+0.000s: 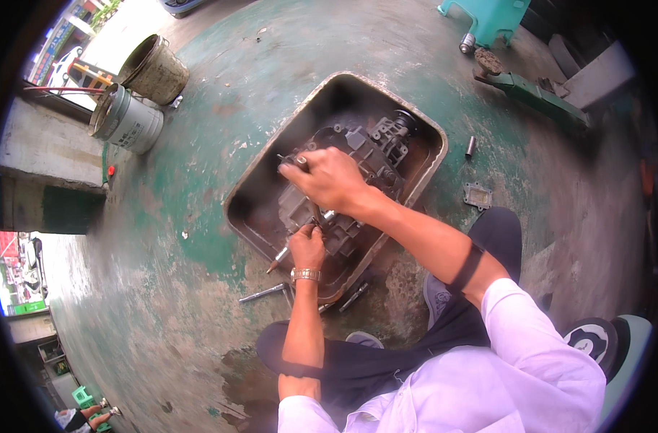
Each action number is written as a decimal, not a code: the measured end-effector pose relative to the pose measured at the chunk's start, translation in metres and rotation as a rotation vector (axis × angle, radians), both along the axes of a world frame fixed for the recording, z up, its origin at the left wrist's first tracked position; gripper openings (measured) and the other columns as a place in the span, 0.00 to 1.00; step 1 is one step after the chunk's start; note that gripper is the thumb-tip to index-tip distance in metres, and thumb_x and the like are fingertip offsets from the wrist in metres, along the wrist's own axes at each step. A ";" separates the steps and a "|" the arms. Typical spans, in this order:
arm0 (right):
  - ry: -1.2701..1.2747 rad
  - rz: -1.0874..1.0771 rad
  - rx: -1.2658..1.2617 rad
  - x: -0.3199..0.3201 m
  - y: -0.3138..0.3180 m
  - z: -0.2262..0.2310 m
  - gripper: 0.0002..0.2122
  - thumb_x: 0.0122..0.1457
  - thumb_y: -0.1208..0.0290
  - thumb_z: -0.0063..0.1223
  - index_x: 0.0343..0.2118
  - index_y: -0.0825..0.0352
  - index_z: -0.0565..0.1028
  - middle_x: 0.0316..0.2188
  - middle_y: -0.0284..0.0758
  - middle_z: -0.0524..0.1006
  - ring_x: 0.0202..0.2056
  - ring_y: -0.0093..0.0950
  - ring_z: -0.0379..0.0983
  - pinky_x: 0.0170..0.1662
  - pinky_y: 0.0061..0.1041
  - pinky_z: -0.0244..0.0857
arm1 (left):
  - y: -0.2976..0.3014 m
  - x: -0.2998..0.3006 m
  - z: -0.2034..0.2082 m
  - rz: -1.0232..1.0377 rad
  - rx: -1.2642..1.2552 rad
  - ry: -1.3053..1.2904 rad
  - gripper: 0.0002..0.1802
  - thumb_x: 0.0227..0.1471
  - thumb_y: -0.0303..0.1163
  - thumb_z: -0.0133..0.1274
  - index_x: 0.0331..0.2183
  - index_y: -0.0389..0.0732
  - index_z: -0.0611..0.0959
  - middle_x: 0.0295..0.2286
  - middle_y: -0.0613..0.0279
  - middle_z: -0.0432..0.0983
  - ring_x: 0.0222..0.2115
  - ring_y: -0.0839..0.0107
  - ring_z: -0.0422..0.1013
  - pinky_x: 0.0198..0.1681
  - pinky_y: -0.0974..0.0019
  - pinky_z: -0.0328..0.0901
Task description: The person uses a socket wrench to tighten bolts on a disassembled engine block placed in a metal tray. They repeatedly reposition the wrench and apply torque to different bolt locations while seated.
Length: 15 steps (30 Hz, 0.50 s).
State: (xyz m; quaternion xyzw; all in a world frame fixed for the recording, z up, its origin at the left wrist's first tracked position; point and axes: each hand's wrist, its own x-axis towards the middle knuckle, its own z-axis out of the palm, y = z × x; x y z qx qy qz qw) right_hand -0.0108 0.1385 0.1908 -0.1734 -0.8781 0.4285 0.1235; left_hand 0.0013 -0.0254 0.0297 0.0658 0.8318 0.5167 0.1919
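A dark, grimy metal gearbox-like casting [372, 155] lies in a deep rectangular tray [431, 162] on the floor before me. Over its left part, my right hand [332, 177] is closed around a tool with a brown rod-like handle [315, 209]; a shiny metal piece shows by its lower end, but the tool's kind is unclear. Just below, my left hand [307, 249] is pinched at the casting's near side, close to the tool's lower end. What its fingers hold is hidden. A slim metal rod with a brown tip [277, 260] rests across the tray's near left rim.
A ratchet wrench [262, 293] and another metal tool [353, 296] lie by the tray's near edge. To its right are a metal socket [470, 146] and a flat bracket [477, 195]. Two buckets [154, 71] stand far left; a green floor jack [538, 97] and teal stool [491, 18] far right.
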 end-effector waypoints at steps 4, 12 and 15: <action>-0.093 0.017 -0.039 -0.031 -0.002 0.001 0.20 0.58 0.51 0.51 0.27 0.67 0.79 0.25 0.46 0.79 0.32 0.49 0.76 0.38 0.42 0.70 | -0.006 -0.005 -0.013 -0.066 -0.067 0.033 0.13 0.51 0.31 0.56 0.34 0.30 0.83 0.25 0.48 0.81 0.25 0.63 0.78 0.32 0.60 0.70; 0.102 0.075 -0.060 0.148 -0.021 -0.010 0.09 0.57 0.74 0.54 0.38 0.73 0.78 0.26 0.47 0.78 0.26 0.42 0.78 0.29 0.34 0.70 | -0.013 -0.013 -0.018 -0.177 -0.137 -0.149 0.18 0.47 0.27 0.58 0.42 0.29 0.82 0.37 0.42 0.81 0.40 0.57 0.78 0.45 0.60 0.70; -0.107 -0.054 -0.224 0.208 -0.029 -0.032 0.12 0.57 0.76 0.53 0.44 0.73 0.77 0.28 0.48 0.79 0.30 0.41 0.79 0.33 0.32 0.70 | -0.011 -0.008 -0.008 -0.153 -0.153 -0.102 0.18 0.47 0.26 0.58 0.41 0.28 0.82 0.39 0.41 0.80 0.41 0.55 0.77 0.48 0.61 0.69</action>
